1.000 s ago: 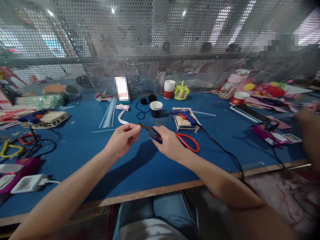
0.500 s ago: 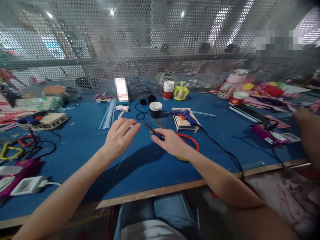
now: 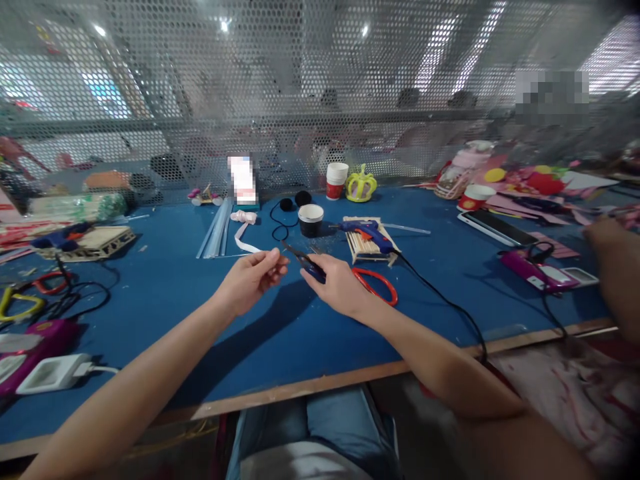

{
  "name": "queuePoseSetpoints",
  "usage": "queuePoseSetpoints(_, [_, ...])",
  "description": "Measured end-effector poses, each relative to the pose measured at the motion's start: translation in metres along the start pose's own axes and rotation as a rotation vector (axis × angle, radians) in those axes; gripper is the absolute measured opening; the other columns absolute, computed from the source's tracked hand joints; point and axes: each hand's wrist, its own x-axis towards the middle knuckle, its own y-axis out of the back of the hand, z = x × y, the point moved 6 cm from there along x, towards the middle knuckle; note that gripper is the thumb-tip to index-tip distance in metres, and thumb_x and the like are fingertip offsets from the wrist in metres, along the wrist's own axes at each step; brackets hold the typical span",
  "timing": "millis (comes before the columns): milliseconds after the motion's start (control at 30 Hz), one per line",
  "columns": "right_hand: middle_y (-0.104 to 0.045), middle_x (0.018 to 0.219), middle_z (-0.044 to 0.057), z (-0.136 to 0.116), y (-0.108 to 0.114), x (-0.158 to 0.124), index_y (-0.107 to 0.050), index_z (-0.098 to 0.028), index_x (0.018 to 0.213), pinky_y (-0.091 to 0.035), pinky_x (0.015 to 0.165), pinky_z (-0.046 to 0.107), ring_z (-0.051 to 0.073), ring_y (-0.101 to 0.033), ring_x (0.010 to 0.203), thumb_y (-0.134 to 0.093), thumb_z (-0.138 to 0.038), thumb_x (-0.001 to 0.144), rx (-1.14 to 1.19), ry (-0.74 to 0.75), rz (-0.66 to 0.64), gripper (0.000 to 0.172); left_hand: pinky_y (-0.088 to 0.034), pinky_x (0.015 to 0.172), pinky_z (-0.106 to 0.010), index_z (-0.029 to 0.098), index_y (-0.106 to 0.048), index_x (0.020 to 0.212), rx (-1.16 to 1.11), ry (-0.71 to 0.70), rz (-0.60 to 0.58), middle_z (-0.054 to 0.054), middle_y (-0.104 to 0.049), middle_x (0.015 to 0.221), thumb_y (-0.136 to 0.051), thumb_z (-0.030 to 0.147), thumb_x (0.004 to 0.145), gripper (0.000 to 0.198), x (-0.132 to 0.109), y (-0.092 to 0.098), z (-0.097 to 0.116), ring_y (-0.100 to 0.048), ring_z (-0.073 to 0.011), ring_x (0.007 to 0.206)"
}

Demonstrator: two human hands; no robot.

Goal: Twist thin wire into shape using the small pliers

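Near the middle of the blue table (image 3: 165, 293), my left hand (image 3: 253, 280) is closed in a pinch; what it holds is too small to make out. My right hand (image 3: 340, 287) is wrapped around dark pliers (image 3: 313, 269), with their thin jaws pointing at the left fingertips, apart from them. Beneath the right hand lie scissors with a red handle loop (image 3: 383, 287), partly hidden. A white ribbon (image 3: 244, 238) trails from its bundle towards the left hand, and a thin straight strand lies beside it.
Beyond my hands stand a paper cup in a black sleeve (image 3: 311, 223), stacked cups (image 3: 337, 183) and a yellow crown (image 3: 361, 185). A blue glue gun (image 3: 367, 232) rests on a stick rack, its cable crossing rightward. Clear sticks (image 3: 216, 230) lie left; another person's arm (image 3: 615, 267) is right.
My left hand has turned and shifted slightly right and down, uncovering more of the white ribbon. The thin strand seen below it is gone from view. My right hand now covers the scissors' yellow loop.
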Motion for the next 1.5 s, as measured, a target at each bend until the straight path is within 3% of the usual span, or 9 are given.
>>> queuePoseSetpoints(200, [-0.065, 0.088, 0.008, 0.004, 0.007, 0.004, -0.061, -0.014, 0.093, -0.043, 0.07, 0.029, 0.018, -0.059, 0.078, -0.045, -0.033, 0.086, 0.105, -0.093, -0.064, 0.027, -0.045, 0.079, -0.033, 0.018, -0.063, 0.096, 1.048, -0.92, 0.265, -0.01, -0.065, 0.094, -0.05, 0.02, 0.084, 0.019, -0.028, 0.007, 0.05, -0.057, -0.0181, 0.087])
queuePoseSetpoints(300, [-0.065, 0.088, 0.006, -0.006, 0.003, -0.001, -0.062, -0.015, 0.091, -0.043, 0.068, 0.027, 0.017, -0.058, 0.076, -0.045, -0.032, 0.085, 0.153, -0.075, -0.135, 0.024, -0.045, 0.075, -0.033, 0.017, -0.062, 0.095, 1.223, -1.123, 0.242, -0.009, -0.066, 0.089, -0.056, 0.015, 0.079, 0.017, -0.032, 0.001, 0.049, -0.056, -0.0181, 0.08])
queuePoseSetpoints(433, [-0.065, 0.085, 0.006, -0.015, -0.002, -0.006, -0.061, -0.014, 0.093, -0.042, 0.069, 0.027, 0.016, -0.057, 0.074, -0.045, -0.03, 0.085, 0.163, -0.032, -0.174, 0.024, -0.044, 0.067, -0.03, 0.018, -0.063, 0.079, 1.029, -1.011, 0.25, -0.006, -0.065, 0.076, -0.059, 0.018, 0.078, 0.004, -0.026, 0.001, 0.045, -0.054, -0.0152, 0.071])
queuePoseSetpoints(533, [-0.063, 0.084, 0.007, -0.014, -0.002, -0.005, -0.06, -0.013, 0.097, -0.043, 0.069, 0.028, 0.016, -0.056, 0.074, -0.047, -0.028, 0.085, 0.085, -0.001, -0.1, 0.024, -0.041, 0.058, -0.027, 0.017, -0.06, 0.068, 0.518, -0.566, 0.265, -0.003, -0.059, 0.066, -0.063, 0.027, 0.075, 0.013, -0.01, 0.012, 0.032, -0.051, -0.0119, 0.061])
queuePoseSetpoints(633, [-0.06, 0.086, 0.009, -0.009, -0.001, -0.003, -0.058, -0.012, 0.105, -0.043, 0.071, 0.029, 0.018, -0.055, 0.076, -0.049, -0.025, 0.082, -0.015, 0.031, -0.019, 0.027, -0.036, 0.049, -0.022, 0.015, -0.056, 0.064, -0.102, -0.019, 0.104, 0.001, -0.052, 0.057, -0.067, 0.034, 0.07, 0.023, 0.0, 0.005, 0.002, -0.043, -0.0067, 0.05])
queuePoseSetpoints(700, [-0.059, 0.088, 0.01, -0.005, -0.001, -0.002, -0.055, -0.011, 0.11, -0.044, 0.072, 0.03, 0.019, -0.054, 0.078, -0.05, -0.024, 0.082, -0.05, 0.043, 0.006, 0.031, -0.035, 0.049, -0.02, 0.014, -0.058, 0.067, -0.313, 0.137, 0.051, 0.001, -0.053, 0.06, -0.07, 0.035, 0.066, 0.025, -0.001, -0.001, -0.006, -0.043, -0.0048, 0.05])
queuePoseSetpoints(1300, [-0.064, 0.088, 0.007, -0.007, -0.002, -0.002, -0.062, -0.013, 0.1, -0.042, 0.07, 0.028, 0.016, -0.056, 0.078, -0.047, -0.036, 0.085, 0.258, -0.062, -0.119, 0.031, -0.037, 0.052, -0.02, 0.015, -0.055, 0.074, 0.007, -0.158, 0.176, 0.0, -0.056, 0.066, -0.056, 0.034, 0.08, 0.02, -0.007, 0.005, 0.01, -0.047, -0.0069, 0.054])
queuePoseSetpoints(1400, [-0.062, 0.077, 0.004, -0.001, 0.0, -0.001, -0.062, -0.013, 0.099, -0.039, 0.062, 0.026, 0.014, -0.053, 0.067, -0.047, -0.039, 0.084, 0.299, -0.156, -0.135, 0.034, -0.042, 0.059, -0.024, 0.016, -0.06, 0.084, 0.504, -0.414, 0.183, -0.004, -0.06, 0.072, -0.046, 0.028, 0.086, 0.019, -0.013, 0.009, 0.022, -0.052, -0.0103, 0.062])
queuePoseSetpoints(1500, [-0.052, 0.063, -0.001, 0.002, 0.0, -0.001, -0.061, -0.013, 0.096, -0.034, 0.055, 0.024, 0.01, -0.045, 0.056, -0.046, -0.043, 0.084, 0.352, -0.225, -0.184, 0.036, -0.043, 0.076, -0.029, 0.019, -0.062, 0.094, 0.998, -0.951, 0.305, -0.007, -0.064, 0.09, -0.051, 0.014, 0.082, 0.017, -0.031, 0.006, 0.041, -0.055, -0.0156, 0.083])
